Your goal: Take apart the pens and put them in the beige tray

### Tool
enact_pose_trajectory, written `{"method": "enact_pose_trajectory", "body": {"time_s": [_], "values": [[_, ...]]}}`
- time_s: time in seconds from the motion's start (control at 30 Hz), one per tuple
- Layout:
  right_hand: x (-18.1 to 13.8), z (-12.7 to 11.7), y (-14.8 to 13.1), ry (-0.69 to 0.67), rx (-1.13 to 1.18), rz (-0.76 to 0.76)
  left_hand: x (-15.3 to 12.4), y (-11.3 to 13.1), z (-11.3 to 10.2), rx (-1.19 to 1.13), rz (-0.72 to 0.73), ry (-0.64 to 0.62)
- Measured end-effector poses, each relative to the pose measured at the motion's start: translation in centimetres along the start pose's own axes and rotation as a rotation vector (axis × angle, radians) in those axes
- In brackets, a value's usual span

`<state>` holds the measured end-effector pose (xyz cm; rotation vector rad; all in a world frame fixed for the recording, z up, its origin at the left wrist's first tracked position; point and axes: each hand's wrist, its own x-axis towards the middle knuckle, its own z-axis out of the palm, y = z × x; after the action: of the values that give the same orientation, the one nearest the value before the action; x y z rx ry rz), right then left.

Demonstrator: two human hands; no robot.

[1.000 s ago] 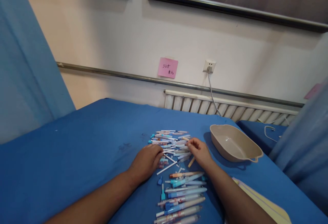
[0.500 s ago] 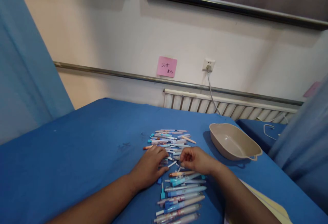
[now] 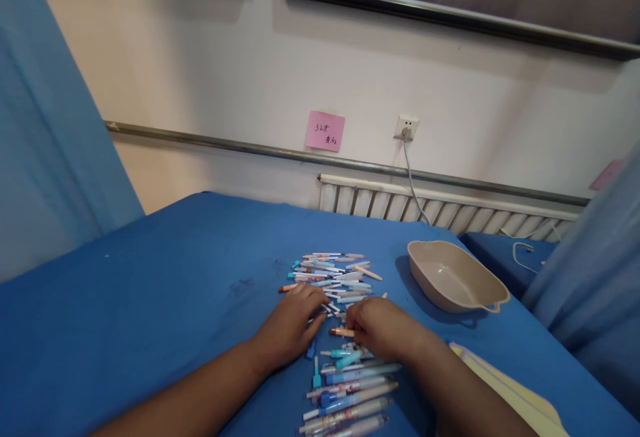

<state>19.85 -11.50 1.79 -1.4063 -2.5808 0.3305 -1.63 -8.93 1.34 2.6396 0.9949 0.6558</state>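
My left hand (image 3: 295, 323) rests on the blue cloth with its thumb and fingers curled together around thin white pen parts (image 3: 330, 307). Close by on the right, my right hand (image 3: 383, 327) is closed on an orange pen (image 3: 342, 332) whose brown end sticks out to the left; the fingertips are hidden. Nearer to me lies a column of pens, among them a light blue pen (image 3: 363, 373) and a white patterned pen (image 3: 363, 411). A small teal piece (image 3: 317, 373) with a white stem lies left of them. Beyond my hands is a loose pile of pens and refills (image 3: 330, 275).
A beige basin (image 3: 457, 277) stands on the right of the blue-covered table (image 3: 200, 263). Yellow sheets (image 3: 515, 393) lie partly under my right forearm. A radiator (image 3: 380, 205) and a plugged-in cable (image 3: 411, 177) are at the wall. Blue curtains hang on both sides.
My right hand has moved down toward me onto the orange pen, which has shifted slightly up and left. My left thumb has drawn closer to its fingers.
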Motion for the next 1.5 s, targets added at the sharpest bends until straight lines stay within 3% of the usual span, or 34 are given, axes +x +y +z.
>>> {"method": "enact_pose_trajectory", "body": {"time_s": [0.1, 0.23, 0.33, 0.43, 0.57, 0.83, 1.03, 1.17, 1.37, 1.5], "values": [[0.2, 0.3, 0.1, 0.066, 0.149, 0.005, 0.0, 0.6, -0.4, -0.066, 0.040, -0.037], [1.0, 1.5, 0.3, 0.094, 0.561, 0.036, 0.0, 0.7, -0.4, -0.112, 0.091, -0.073], [1.7, 2.1, 0.7, 0.108, 0.869, 0.079, 0.1, 0.3, -0.2, -0.078, 0.049, -0.023], [2.2, 2.2, 1.8, 0.174, 1.020, 0.197, 0.2, -0.1, -0.3, -0.038, -0.025, 0.053], [2.6, 2.1, 2.8, 0.209, 1.069, 0.317, 0.2, -0.2, -0.4, -0.022, -0.058, 0.077], [3.0, 3.3, 1.2, 0.207, 1.102, 0.236, 0.0, -0.2, -0.1, 0.044, 0.013, 0.029], [2.7, 3.1, 1.3, 0.130, 1.042, 0.327, 0.1, 0.0, -0.4, 0.050, -0.023, 0.046], [2.8, 3.0, 1.2, 0.187, 1.016, 0.271, 0.1, -0.1, -0.4, 0.041, -0.035, 0.052], [2.8, 2.8, 1.4, 0.314, 1.193, 0.208, 0.2, -0.1, -0.3, 0.011, -0.068, 0.061], [2.9, 3.0, 1.5, 0.170, 1.101, 0.282, 0.2, 0.0, -0.3, 0.019, -0.059, 0.048]]}}
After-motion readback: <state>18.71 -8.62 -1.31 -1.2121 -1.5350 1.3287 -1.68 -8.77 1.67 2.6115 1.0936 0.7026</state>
